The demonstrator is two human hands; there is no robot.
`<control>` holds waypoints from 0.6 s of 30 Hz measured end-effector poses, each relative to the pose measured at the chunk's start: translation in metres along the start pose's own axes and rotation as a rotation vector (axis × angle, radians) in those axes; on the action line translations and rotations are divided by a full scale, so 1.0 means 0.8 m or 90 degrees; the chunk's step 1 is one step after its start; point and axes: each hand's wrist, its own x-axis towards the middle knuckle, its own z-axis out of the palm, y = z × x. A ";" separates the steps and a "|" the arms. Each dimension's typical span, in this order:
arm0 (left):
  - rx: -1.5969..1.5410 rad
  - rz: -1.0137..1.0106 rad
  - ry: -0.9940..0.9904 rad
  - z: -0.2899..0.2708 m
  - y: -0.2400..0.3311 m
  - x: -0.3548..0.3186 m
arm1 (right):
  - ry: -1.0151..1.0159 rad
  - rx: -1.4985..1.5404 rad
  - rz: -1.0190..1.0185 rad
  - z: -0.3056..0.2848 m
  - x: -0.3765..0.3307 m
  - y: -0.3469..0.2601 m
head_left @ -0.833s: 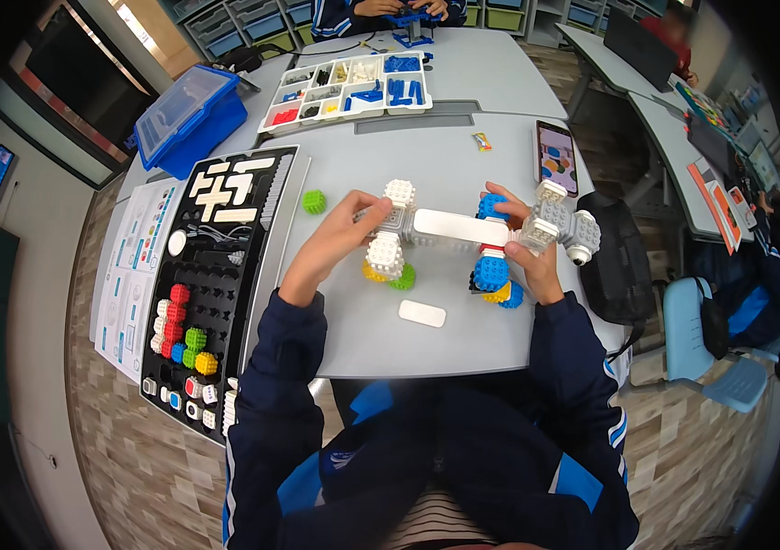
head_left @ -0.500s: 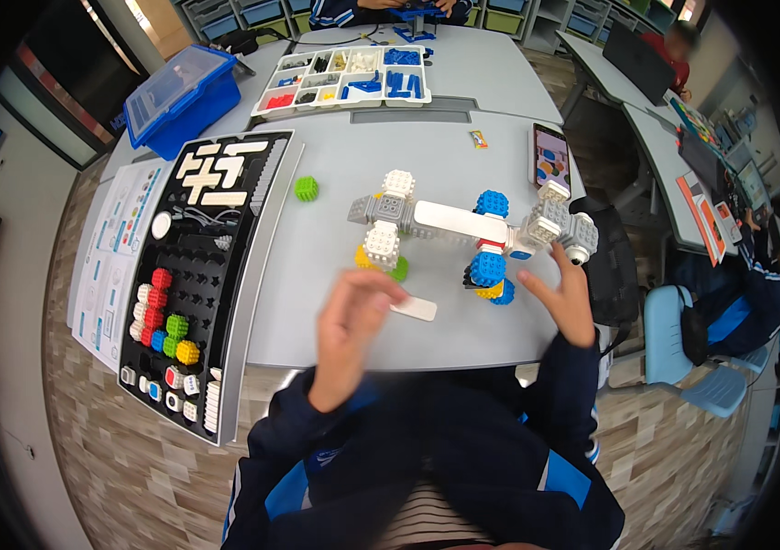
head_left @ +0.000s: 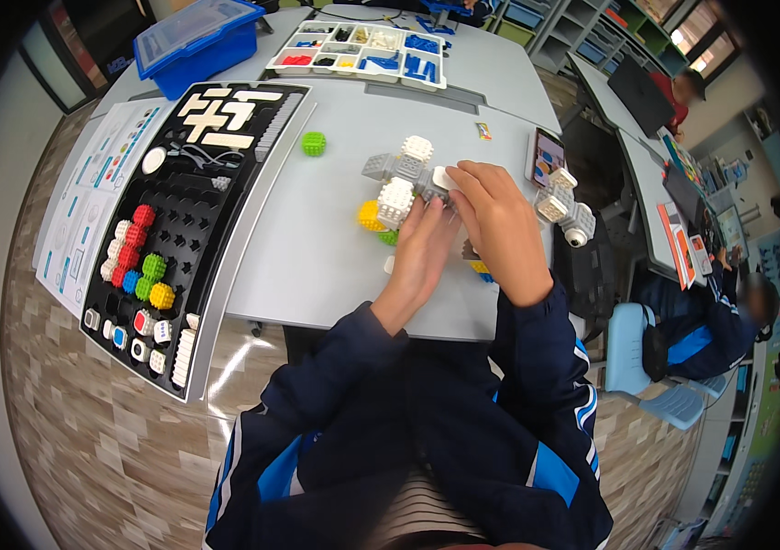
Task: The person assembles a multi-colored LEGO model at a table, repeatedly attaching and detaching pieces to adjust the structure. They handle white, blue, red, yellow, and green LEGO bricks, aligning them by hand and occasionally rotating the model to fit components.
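A long model of studded cube blocks lies on the table, with a white block (head_left: 396, 203) at its left end and a grey block cluster (head_left: 555, 199) at its right end. My left hand (head_left: 419, 261) grips its grey part from the near side, behind the white block. Against the model, the fingers of my right hand (head_left: 500, 225) are closed on the end of a white strip (head_left: 444, 179). The model's middle is mostly hidden by my hands. Below it show a yellow block (head_left: 371, 215) and a green one. A second white strip (head_left: 389, 265) peeks out beside my left hand.
On the left stands a black parts tray (head_left: 190, 215) with coloured blocks, over printed sheets (head_left: 87, 197). A loose green block (head_left: 314, 144) lies nearby. Farther back are a sorting tray (head_left: 362, 60) and a blue bin (head_left: 197, 64). A phone (head_left: 548, 154) lies at right.
My left hand has moved right and up to the model's grey part. My right hand has come left from the model's right end onto the white strip. The view has shifted slightly.
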 end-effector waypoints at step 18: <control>-0.080 0.028 0.044 -0.012 -0.015 0.007 | -0.075 0.083 0.031 0.021 0.009 0.019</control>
